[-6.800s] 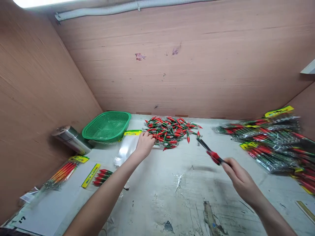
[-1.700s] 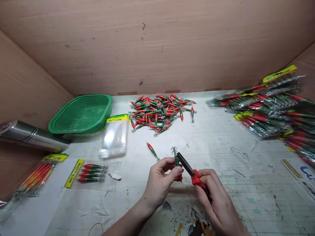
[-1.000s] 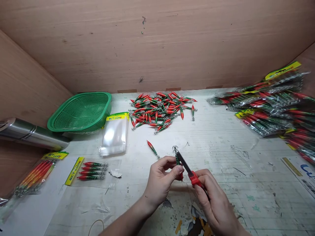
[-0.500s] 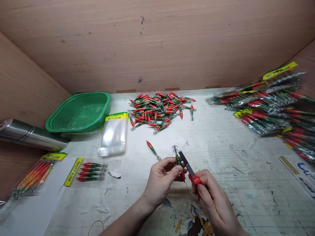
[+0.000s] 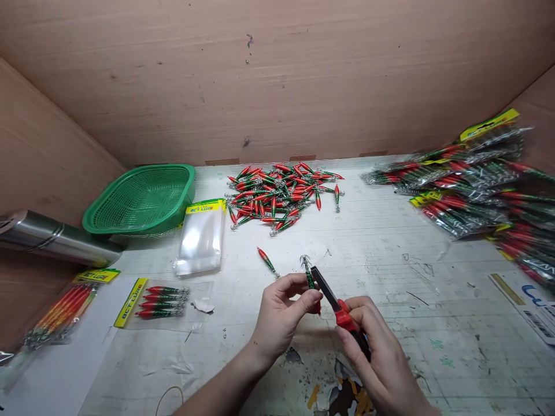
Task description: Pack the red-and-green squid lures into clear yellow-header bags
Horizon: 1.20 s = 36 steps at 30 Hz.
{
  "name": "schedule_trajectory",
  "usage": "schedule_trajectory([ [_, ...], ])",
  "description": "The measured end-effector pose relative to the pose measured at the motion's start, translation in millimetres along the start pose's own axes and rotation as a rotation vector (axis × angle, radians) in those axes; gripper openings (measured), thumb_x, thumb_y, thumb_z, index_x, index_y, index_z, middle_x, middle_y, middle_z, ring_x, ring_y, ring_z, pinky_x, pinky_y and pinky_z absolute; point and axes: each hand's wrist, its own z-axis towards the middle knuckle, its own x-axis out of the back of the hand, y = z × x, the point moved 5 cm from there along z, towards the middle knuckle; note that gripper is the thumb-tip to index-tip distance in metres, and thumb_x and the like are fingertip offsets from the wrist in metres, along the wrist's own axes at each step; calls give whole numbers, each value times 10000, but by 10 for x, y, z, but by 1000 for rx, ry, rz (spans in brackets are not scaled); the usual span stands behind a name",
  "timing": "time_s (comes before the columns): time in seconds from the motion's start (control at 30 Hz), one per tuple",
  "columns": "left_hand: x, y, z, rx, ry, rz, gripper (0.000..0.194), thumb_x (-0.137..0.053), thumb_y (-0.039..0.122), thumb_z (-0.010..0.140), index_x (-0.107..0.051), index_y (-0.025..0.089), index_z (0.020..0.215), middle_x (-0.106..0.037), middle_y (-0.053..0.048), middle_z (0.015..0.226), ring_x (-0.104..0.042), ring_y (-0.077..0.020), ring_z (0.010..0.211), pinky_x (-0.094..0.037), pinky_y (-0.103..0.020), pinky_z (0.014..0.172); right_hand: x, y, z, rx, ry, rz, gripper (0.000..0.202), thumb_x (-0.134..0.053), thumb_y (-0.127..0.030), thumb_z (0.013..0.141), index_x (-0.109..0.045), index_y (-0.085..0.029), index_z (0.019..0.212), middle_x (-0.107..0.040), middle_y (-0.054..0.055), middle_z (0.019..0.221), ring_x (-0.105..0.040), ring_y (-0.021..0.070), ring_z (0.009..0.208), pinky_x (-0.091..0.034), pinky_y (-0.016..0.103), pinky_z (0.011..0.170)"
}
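Between its thumb and fingers my left hand [image 5: 281, 315] grips a red-and-green lure [image 5: 310, 281], its hooked end pointing up and away. My right hand [image 5: 377, 346] is closed on a tool with red-and-black handles [image 5: 347, 320]. The tool's dark metal end [image 5: 324, 288] lies beside the lure's upper part; whether they touch is unclear. A single lure [image 5: 267, 260] rests on the table just beyond my left fingers. Farther back is a loose pile of similar lures [image 5: 281, 196].
At left are a green basket [image 5: 141, 199], clear bags [image 5: 200, 237], a steel cylinder [image 5: 65, 237], a bag of green-and-red lures [image 5: 162, 303] and a bag of orange lures [image 5: 65, 312]. Packed lures [image 5: 468, 214] are heaped at right, near a printed card [image 5: 526, 306].
My right hand has shifted its grip down the tool, showing more of the handles. The held lure and my left hand have moved slightly left.
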Motion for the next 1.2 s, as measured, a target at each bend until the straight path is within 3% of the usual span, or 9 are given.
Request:
schedule_trajectory([
  [0.5, 0, 19, -26, -39, -4, 112, 186, -702, 287, 766, -652, 128, 847, -599, -14, 721, -588, -121, 621, -528, -263, 600, -12, -31, 24, 11, 6, 10, 107, -392, -203, 952, -444, -200, 859, -489, 53, 903, -512, 153, 780, -445, 245, 624],
  [0.77, 6, 6, -30, -39, 4, 80, 212, -702, 302, 769, -673, 125, 881, -650, -46, 790, -616, -150, 699, -556, -299, 668, -67, -15, 8, 3, -30, 99, 132, -362, -215, 965, -453, -198, 870, -504, 56, 861, -517, 159, 774, -448, 251, 634],
  [0.97, 19, 38, -58, -72, 17, 44, 224, -693, 286, 778, -652, 143, 946, -613, -15, 763, -596, -128, 657, -551, -279, 625, -57, -25, -2, 29, -4, 43, 80, -402, -202, 949, -459, -196, 893, -497, 84, 970, -518, 180, 893, -471, 268, 696],
  [1.2, 11, 87, -71, -111, 21, 144, 203, -676, 268, 788, -670, 147, 952, -621, -35, 778, -596, -140, 670, -543, -286, 621, -43, -47, -3, 10, 18, 2, 108, -390, -204, 949, -460, -199, 866, -503, 76, 924, -510, 175, 824, -450, 264, 624],
])
